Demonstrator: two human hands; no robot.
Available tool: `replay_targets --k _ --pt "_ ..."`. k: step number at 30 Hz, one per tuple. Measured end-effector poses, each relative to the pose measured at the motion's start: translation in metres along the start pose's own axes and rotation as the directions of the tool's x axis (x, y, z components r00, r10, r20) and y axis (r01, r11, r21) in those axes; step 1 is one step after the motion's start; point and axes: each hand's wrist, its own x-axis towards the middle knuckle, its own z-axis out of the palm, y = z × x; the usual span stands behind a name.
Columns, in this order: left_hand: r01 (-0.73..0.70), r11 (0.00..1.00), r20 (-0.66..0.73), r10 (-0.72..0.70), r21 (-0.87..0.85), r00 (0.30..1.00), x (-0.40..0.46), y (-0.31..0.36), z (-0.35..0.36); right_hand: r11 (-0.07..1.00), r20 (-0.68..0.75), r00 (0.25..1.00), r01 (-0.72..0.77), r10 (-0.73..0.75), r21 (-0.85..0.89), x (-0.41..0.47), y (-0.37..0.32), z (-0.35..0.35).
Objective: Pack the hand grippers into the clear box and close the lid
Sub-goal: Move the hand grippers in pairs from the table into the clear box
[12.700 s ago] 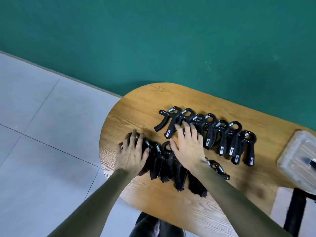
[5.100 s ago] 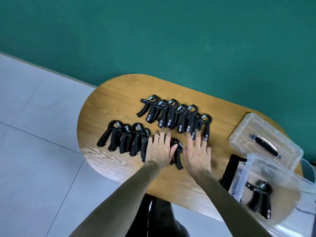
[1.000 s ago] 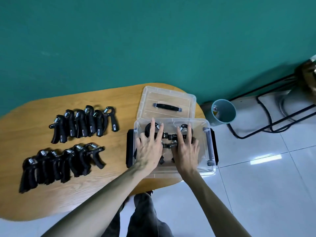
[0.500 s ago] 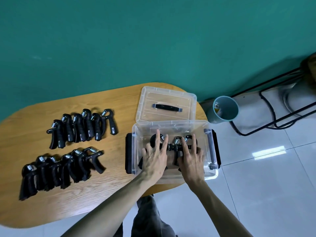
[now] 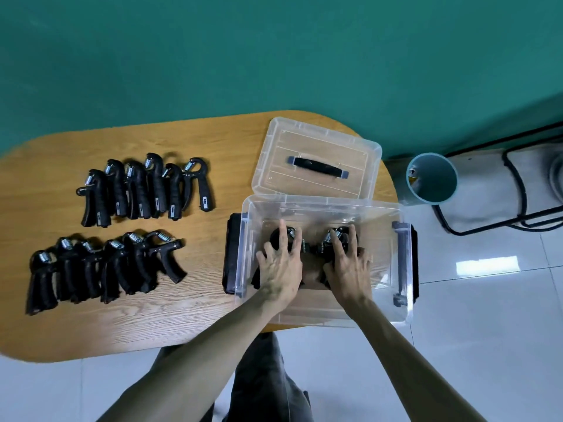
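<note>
The clear box (image 5: 323,201) stands open at the right end of the wooden table (image 5: 182,315). Both of my hands are inside it. My left hand (image 5: 281,269) and my right hand (image 5: 347,266) lie side by side, fingers spread, over a bunch of black hand grippers (image 5: 343,233) near the box floor. The grippers are mostly hidden under my palms. The clear lid (image 5: 350,152), with its black handle, lies flat just behind the box. Two rows of black hand grippers rest on the table to the left: a back row (image 5: 146,190) and a front row (image 5: 103,266).
The box's right part overhangs the table's rounded end, and black latches (image 5: 230,254) flank its sides. A teal bin (image 5: 432,181) and a black metal frame (image 5: 518,190) stand on the white tiled floor to the right. A green wall runs behind the table.
Over several seconds I carried a bunch of grippers from the table rows into the box. In the last second both hands sank lower and closer to the box's near side.
</note>
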Motion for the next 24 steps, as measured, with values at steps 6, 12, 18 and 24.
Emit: replay_targets --k 6,12,18,24 --pt "0.025 0.999 -0.014 -0.024 0.039 1.000 0.020 0.001 0.019 1.000 0.052 0.999 -0.009 0.009 -0.001 0.013 0.006 0.013" --pt "0.070 0.997 -0.046 -0.068 0.037 0.997 0.024 0.003 0.039 1.000 0.069 0.997 0.019 -0.018 -0.024 0.025 0.011 0.024" --pt "0.063 0.998 -0.036 -0.062 0.014 0.997 0.025 0.004 0.041 0.997 0.101 0.994 0.051 -0.045 -0.058 0.026 0.009 0.032" --pt "0.049 0.999 -0.046 -0.049 0.003 0.998 0.025 0.004 0.043 0.997 0.125 0.992 0.025 -0.017 -0.070 0.028 0.009 0.037"
